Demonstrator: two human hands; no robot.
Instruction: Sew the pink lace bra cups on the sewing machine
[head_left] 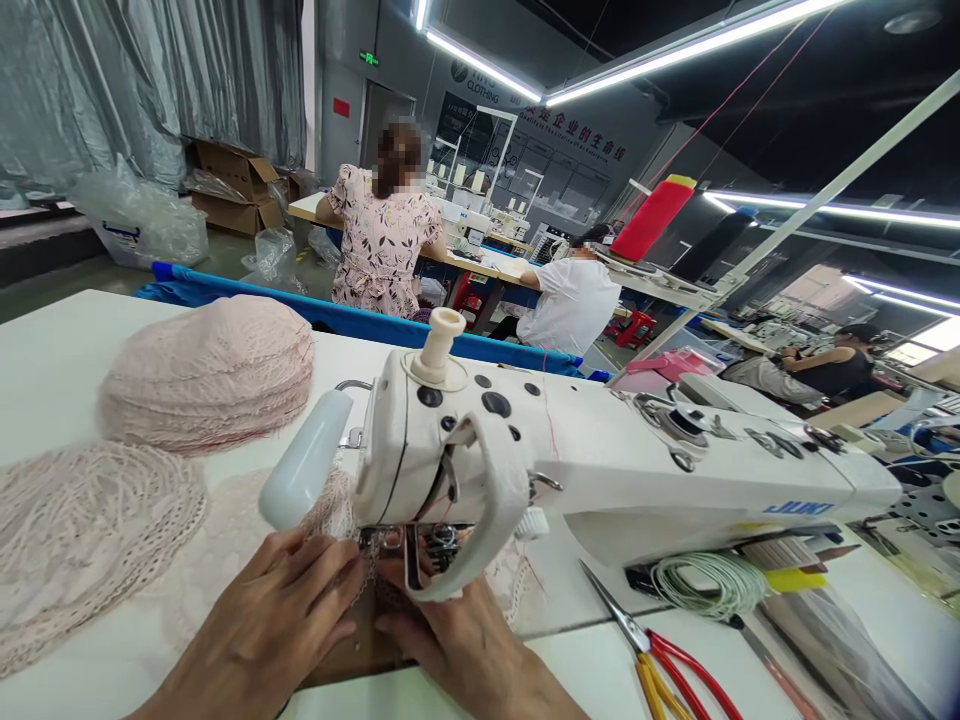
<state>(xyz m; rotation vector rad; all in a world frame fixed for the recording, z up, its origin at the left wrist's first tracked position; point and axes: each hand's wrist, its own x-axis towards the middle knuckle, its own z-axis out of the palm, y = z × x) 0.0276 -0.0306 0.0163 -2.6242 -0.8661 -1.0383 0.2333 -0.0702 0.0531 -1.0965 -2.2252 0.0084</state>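
A white sewing machine [465,430] stands in front of me, its presser foot [390,540] low between my hands. My left hand [277,610] is closed, its bent fingers on the edge of a pale pink lace piece [334,510] just left of the foot. On the other side, my right hand [465,630] has thumb and forefinger closed on the lace near the foot; the machine's curved white guard [502,500] covers part of its fingers. The lace between the fingertips is mostly hidden.
Stacked pink lace pieces [217,370] and another lace pile [90,530] lie at left. Scissors [637,640] with red and yellow handles and a coiled pale cord [709,585] lie at right. A red thread cone [652,218] stands above. Other people sit at machines beyond.
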